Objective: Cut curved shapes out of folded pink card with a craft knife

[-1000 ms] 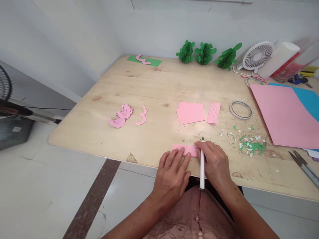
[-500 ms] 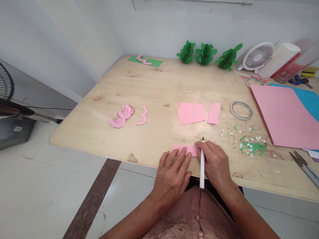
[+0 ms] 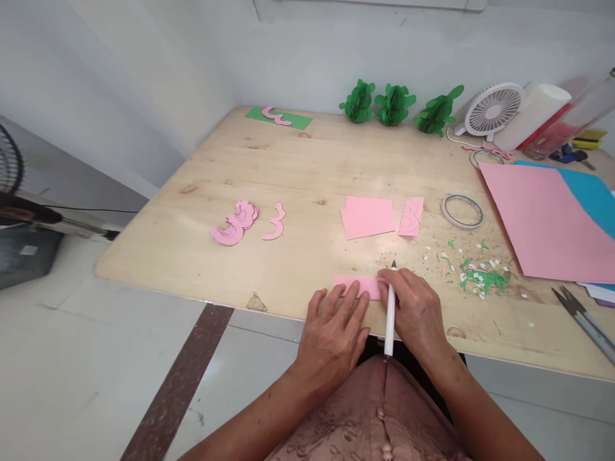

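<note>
A small pink paper strip [image 3: 343, 282] lies at the table's front edge. My left hand [image 3: 334, 326] rests on it with fingers spread flat, pressing it down. My right hand [image 3: 418, 310] grips a white pen [image 3: 391, 314] whose dark tip points away from me. The right fingertips also touch the strip's right end. Beyond the strip lie pink paper pieces [image 3: 369, 218] and a pink piece with drawn curved lines [image 3: 411, 216]. To the left are a stack of wavy pink cutouts [image 3: 235, 224] and a single pink cutout [image 3: 275, 224].
Green paper ornaments [image 3: 394, 104] stand by the wall near a small white fan [image 3: 494, 112]. On the right are a tape roll [image 3: 462, 211], green and white scraps [image 3: 483, 278], a large pink sheet [image 3: 552, 221] and scissors [image 3: 583, 317]. A green strip [image 3: 300, 120] lies far left.
My hands stay almost in place on the strip, and the pen tilts slightly to the right at its tip. The view shifts slightly.
</note>
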`<state>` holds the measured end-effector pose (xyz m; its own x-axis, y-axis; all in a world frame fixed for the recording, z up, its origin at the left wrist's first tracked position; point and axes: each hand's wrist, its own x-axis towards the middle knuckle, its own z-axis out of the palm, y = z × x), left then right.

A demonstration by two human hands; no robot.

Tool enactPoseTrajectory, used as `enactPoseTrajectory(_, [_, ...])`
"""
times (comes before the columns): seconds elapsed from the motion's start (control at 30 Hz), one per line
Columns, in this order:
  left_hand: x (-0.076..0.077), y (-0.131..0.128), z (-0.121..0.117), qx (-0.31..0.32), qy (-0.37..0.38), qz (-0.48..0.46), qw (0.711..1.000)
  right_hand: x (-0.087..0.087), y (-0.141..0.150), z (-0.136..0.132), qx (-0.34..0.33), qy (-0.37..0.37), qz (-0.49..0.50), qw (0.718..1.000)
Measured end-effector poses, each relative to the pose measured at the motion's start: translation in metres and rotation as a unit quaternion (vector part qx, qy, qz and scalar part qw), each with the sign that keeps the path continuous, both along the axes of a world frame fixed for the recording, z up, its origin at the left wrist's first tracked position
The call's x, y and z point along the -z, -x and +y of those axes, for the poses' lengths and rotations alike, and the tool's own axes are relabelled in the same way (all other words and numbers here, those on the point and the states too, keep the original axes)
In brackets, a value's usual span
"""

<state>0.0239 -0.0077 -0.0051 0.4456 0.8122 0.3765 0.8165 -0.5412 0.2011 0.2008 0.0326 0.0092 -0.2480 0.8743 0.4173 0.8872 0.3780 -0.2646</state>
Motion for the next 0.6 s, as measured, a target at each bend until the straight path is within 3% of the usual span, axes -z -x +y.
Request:
enactPoseTrajectory(0.17, [-0.001, 0.0, 0.0, 0.001, -0.008, 0.003, 1.0, -0.006, -0.011, -0.008, 0.011, -0.07, 0.039, 0.997])
enactPoseTrajectory(0.27, [-0.001, 0.0, 0.0, 0.001, -0.01, 0.002, 1.0, -0.012, -0.012, -0.019, -0.034, -0.114, 0.051, 0.992])
enactPoseTrajectory(0.4, [0.0, 0.0, 0.0, 0.003, -0.011, 0.001, 1.0, -0.013, -0.004, -0.033, -0.148, -0.036, 0.023, 0.988])
enactPoseTrajectory(0.6, [0.001, -0.001, 0.0, 0.001, -0.012, -0.003, 1.0, -0.005, 0.001, -0.038, -0.151, -0.014, -0.022, 0.988])
